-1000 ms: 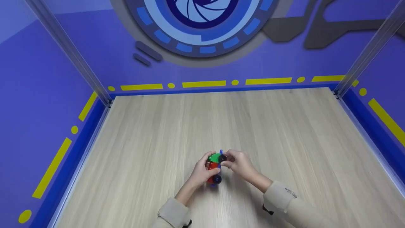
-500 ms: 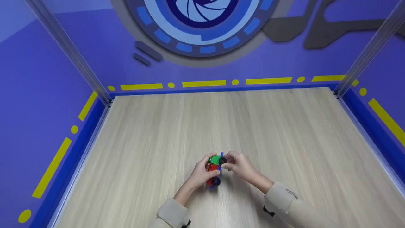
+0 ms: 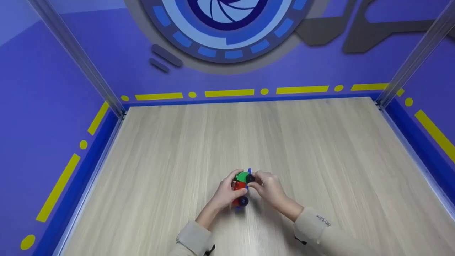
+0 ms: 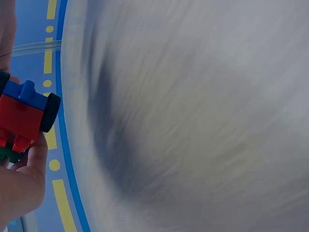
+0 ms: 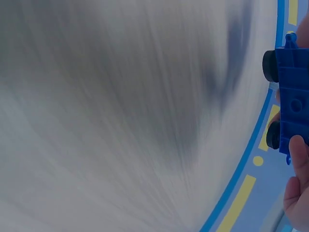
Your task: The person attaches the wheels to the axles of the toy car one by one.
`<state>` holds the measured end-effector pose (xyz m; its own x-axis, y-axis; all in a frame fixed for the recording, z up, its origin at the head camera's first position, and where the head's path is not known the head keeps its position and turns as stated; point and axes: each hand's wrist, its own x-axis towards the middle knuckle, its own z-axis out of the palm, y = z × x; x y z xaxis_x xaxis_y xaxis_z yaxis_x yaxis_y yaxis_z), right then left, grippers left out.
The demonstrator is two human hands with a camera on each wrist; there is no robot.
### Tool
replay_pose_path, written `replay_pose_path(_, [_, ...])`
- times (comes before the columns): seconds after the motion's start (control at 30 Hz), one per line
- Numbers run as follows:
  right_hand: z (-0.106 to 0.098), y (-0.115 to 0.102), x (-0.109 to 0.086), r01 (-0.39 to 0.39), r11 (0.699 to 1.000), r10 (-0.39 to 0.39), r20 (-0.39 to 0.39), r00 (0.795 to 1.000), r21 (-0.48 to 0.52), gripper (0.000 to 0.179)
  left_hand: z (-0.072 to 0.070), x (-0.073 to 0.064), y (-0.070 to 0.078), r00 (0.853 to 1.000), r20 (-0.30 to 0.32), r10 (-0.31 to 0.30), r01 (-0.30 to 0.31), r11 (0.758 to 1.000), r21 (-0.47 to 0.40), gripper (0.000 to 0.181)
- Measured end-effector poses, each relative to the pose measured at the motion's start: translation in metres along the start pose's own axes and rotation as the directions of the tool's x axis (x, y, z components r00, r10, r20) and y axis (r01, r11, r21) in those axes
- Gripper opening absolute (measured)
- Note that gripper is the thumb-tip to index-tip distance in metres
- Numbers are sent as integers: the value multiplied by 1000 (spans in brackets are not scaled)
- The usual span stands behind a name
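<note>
A small toy car (image 3: 239, 185) made of building blocks is held up between both hands. It has a red block (image 4: 18, 116), a green block (image 3: 242, 177), a blue wheeled base (image 5: 295, 92) and black wheels (image 4: 50, 112). My left hand (image 3: 225, 192) grips the car from its left side, thumb across the red part. At the far end, my right hand (image 3: 271, 186) pinches it by a black wheel (image 3: 250, 178). In the right wrist view the ribbed underside faces the camera, with a right fingertip (image 5: 298, 147) against the base's end. Some wheels are hidden by the hands.
Beneath the hands lies a light wood-grain tabletop (image 3: 170, 153). Blue-purple panels (image 3: 227, 80) with yellow markings enclose its back and sides, and metal posts (image 3: 83, 64) stand at the rear corners.
The toy car dipped slightly toward the person, then rose back to about where it was. Both hands keep their hold, and the right hand's fingers have shifted a little at the wheel.
</note>
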<state>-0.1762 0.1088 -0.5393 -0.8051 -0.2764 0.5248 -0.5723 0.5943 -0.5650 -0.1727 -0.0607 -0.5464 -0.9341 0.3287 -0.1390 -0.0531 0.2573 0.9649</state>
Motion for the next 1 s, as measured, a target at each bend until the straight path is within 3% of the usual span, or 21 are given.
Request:
replay_pose_path(0.17, [-1,-2,1,-9,1000,9,11,1000,-7,16,1,1,3,1000,-1,-8,8,1000,17,59])
replay_pose_path(0.43, [-4,-2,3,-62,998,64,69,996,-17,13,0,-8,23,1000,9,-4,4,1000,15,56])
replay_pose_path(0.7, [-3,1,3,-76,997,76,48,996,9,14,4,1,4,1000,-5,10,-10,998,65,58])
replay_pose_path(1.0, [-6,1,4,-135,990,131,85,988,47,14,6,2,3,1000,-10,7,-7,998,59,57])
